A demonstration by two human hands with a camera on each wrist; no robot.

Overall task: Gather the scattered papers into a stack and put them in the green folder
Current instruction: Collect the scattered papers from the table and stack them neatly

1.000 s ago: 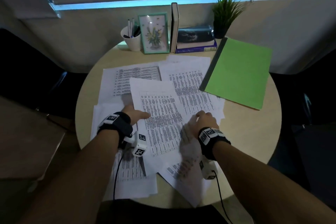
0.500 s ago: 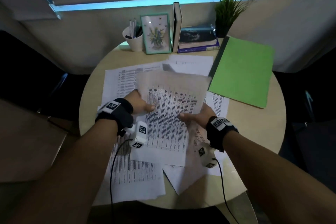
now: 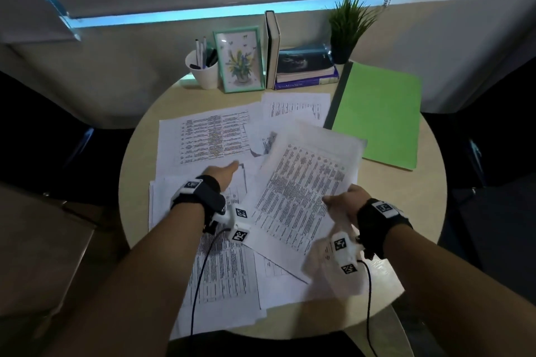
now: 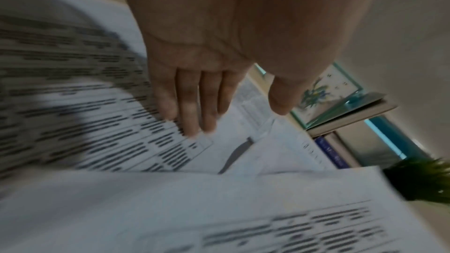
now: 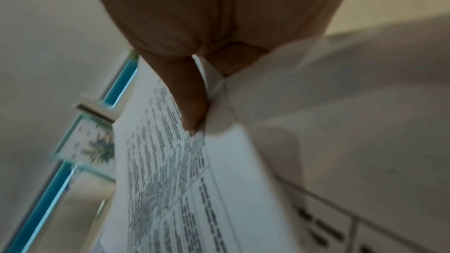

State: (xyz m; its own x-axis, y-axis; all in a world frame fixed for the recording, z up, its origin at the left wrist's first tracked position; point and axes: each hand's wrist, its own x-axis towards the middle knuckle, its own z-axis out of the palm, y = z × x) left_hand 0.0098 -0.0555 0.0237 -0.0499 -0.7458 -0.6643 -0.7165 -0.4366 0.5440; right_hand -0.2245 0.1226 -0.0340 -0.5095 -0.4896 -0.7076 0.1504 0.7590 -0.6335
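Printed white papers (image 3: 203,139) lie scattered over a round beige table (image 3: 406,211). My right hand (image 3: 342,200) pinches the right edge of a lifted sheet (image 3: 301,191), thumb on top, fingers underneath; the right wrist view shows the thumb (image 5: 190,103) pressed on that sheet (image 5: 170,180). My left hand (image 3: 226,172) is flat with straight fingers (image 4: 192,114) resting on a printed page (image 4: 97,122) left of the lifted sheet. The closed green folder (image 3: 380,113) lies at the table's far right.
Along the wall at the back stand a white pen cup (image 3: 203,69), a framed flower picture (image 3: 240,59), an upright book (image 3: 272,49), a stack of flat books (image 3: 304,69) and a small potted plant (image 3: 348,26). Dark chairs flank the table.
The sheet held by both hands half a second ago is now held by the right hand alone and has swung right. The left hand let go and reached forward onto the papers.
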